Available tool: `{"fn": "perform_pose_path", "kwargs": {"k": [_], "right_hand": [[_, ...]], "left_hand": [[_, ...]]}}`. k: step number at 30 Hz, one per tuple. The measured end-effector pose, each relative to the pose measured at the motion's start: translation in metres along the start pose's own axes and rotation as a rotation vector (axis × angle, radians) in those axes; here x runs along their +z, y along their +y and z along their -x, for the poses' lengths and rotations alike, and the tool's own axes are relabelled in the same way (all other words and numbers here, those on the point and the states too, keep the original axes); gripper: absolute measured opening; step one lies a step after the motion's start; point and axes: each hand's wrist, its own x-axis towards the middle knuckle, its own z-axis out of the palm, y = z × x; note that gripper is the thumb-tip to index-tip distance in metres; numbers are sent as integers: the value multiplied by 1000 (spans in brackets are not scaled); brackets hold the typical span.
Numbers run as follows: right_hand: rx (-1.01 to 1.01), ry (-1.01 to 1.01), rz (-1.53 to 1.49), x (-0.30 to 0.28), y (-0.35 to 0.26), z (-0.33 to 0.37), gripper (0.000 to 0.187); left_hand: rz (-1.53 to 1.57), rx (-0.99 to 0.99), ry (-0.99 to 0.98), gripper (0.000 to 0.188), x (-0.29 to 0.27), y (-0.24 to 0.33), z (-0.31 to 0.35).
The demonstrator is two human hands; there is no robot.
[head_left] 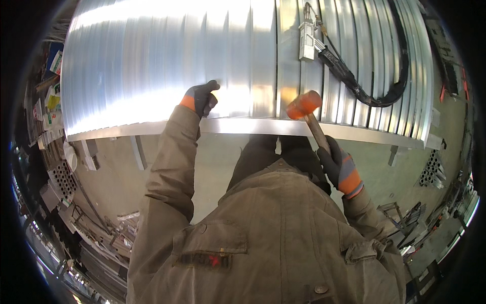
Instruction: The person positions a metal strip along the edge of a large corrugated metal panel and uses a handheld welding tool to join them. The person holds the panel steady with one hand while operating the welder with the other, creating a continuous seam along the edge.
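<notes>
A mallet with an orange-red head and a wooden handle is in my right hand, which wears a black, grey and orange glove. The head of the mallet hangs over the near edge of a ribbed silvery metal panel, slightly blurred. My left hand, in a black and orange glove, is at the panel's near edge. Its fingers are curled closed; whether they hold anything is hidden.
A white and grey tool with a thick black hose lies on the panel's right part. A pale metal rail runs along the near edge. Stacked tubes stand at right; a perforated stack stands at left.
</notes>
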Motion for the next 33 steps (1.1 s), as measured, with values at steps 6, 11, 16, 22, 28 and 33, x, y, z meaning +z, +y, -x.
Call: {"fn": "perform_pose_path", "kwargs": {"k": [6,11,16,22,28,33], "right_hand": [[-294,-170,190,-13,-19,-56,47],[-121,-342,165,-26,-20,-84,53],[-181,-404,181,-34,-10,-106,59],[-165,-516,205,-54,-21,-131,63],[-209,-417,55,-62,-36,-146,62],[-141,-520,149,-71,-40,-156,62]], "left_hand": [[-67,-58,35,48,14,19,2],[-100,40,121,38,45,16,-5],[-329,-150,36,36,82,13,-31],[-511,-180,20,38,108,23,-65],[-652,-264,-39,38,105,39,-65],[-647,-96,-29,37,100,29,-60]]}}
